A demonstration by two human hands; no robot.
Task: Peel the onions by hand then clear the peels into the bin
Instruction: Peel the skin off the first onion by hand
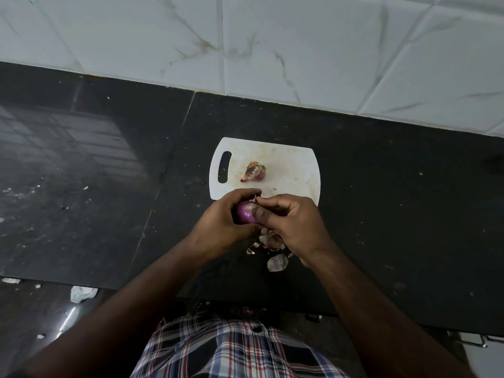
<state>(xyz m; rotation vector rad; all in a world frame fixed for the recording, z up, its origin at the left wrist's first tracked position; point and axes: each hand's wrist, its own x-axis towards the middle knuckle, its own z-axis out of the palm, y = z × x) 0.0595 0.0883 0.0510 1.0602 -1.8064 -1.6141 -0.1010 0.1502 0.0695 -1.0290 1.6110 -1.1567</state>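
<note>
My left hand (pixel 226 222) grips a shiny purple onion (pixel 245 212) just above the near edge of a white cutting board (pixel 289 165). My right hand (pixel 291 222) pinches a strip of skin at the onion's top, its thumb lying on the bulb. A second onion (pixel 254 171), still in its dry brown skin, lies on the board near the handle slot. Torn peels (pixel 275 252) lie on the black counter below my hands, partly hidden by my right hand.
The black stone counter (pixel 109 186) runs left to right, backed by a white marble-patterned tiled wall (pixel 272 50). Small scraps dot the counter's left side. A crumpled white scrap (pixel 81 293) lies on the floor at lower left. No bin is in view.
</note>
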